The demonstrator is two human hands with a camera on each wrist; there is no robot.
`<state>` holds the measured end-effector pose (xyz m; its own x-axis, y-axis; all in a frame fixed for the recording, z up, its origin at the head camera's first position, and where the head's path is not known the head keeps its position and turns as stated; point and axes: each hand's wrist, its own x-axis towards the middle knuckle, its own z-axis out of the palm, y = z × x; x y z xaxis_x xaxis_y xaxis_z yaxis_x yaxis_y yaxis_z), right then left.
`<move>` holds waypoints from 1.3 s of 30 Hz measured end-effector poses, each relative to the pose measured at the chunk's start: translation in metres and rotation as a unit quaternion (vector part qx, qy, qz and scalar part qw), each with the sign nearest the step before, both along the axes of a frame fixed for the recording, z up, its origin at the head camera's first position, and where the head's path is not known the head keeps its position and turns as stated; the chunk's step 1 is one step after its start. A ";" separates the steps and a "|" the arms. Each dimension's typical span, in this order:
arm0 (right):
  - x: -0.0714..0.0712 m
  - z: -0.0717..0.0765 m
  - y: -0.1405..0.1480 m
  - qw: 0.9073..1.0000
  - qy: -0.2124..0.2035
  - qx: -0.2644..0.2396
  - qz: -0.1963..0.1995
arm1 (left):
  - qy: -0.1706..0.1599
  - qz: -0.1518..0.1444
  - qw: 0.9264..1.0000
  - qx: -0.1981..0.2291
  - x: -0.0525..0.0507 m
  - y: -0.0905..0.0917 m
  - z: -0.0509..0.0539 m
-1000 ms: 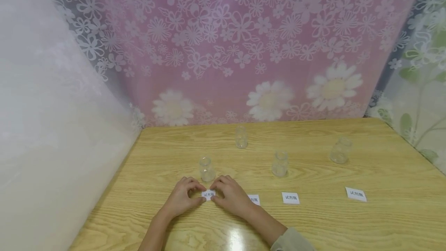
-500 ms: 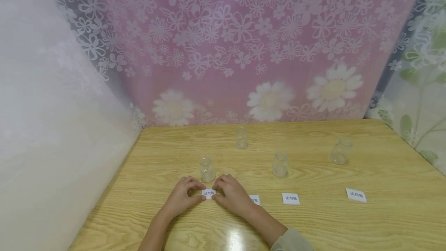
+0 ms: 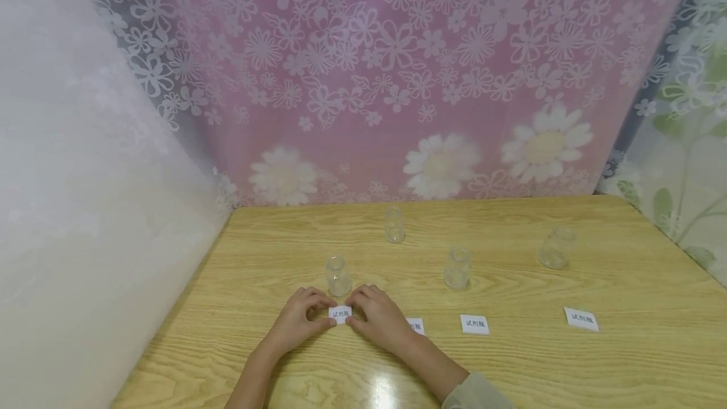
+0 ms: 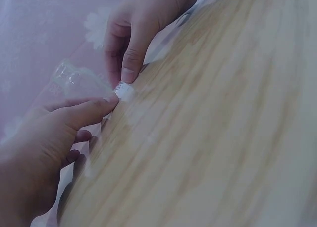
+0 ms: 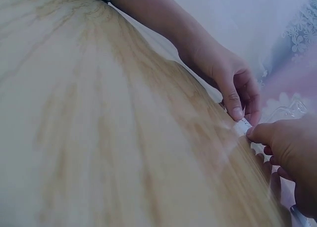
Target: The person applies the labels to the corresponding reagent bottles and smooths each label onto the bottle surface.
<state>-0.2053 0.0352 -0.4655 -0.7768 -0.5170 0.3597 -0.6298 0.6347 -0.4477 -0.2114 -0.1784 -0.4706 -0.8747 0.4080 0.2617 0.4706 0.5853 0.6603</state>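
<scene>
In the head view, a small white label card (image 3: pixel 340 315) with printed black characters is between my two hands near the front of the table. My left hand (image 3: pixel 292 322) pinches its left edge between thumb and fingers. On the opposite side, the thumb and fingers of my right hand (image 3: pixel 379 324) pinch the right edge. Just beyond the card stands an upright clear glass bottle (image 3: pixel 338 278). Both wrist views show the card (image 4: pixel 124 91) at the fingertips, low over or on the tabletop.
A second label card (image 3: pixel 416 326) is partly hidden by the right hand. Two more cards, one in the middle (image 3: pixel 474 324) and one at right (image 3: pixel 582 319), lie on the wooden table (image 3: pixel 272 232). Other glass bottles stand behind: (image 3: pixel 394 226) back, middle and right.
The label card has shifted very slightly away from me and sits straighter between my fingers. Both hands keep their pinch; the bottles and other cards stay where they were.
</scene>
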 end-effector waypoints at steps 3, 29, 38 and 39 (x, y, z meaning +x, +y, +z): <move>0.000 0.000 -0.001 1.000 -0.004 -0.002 -0.006 | -0.022 -0.011 0.999 0.025 -0.001 -0.001 0.000; -0.004 0.001 -0.006 0.953 -0.145 -0.264 -0.020 | -0.143 -0.008 0.967 0.213 0.014 0.011 0.032; -0.003 0.004 -0.006 0.948 -0.151 -0.280 -0.021 | -0.139 -0.016 0.964 0.224 0.013 0.010 0.031; -0.002 0.004 -0.006 0.947 -0.151 -0.282 -0.020 | -0.138 -0.018 0.964 0.225 0.013 0.010 0.030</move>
<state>-0.2078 0.0289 -0.4614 -0.9032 -0.2773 0.3277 -0.3993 0.2623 -0.8785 -0.1987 -0.1682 -0.4404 -0.9234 0.3391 0.1799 0.2563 0.1957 0.9466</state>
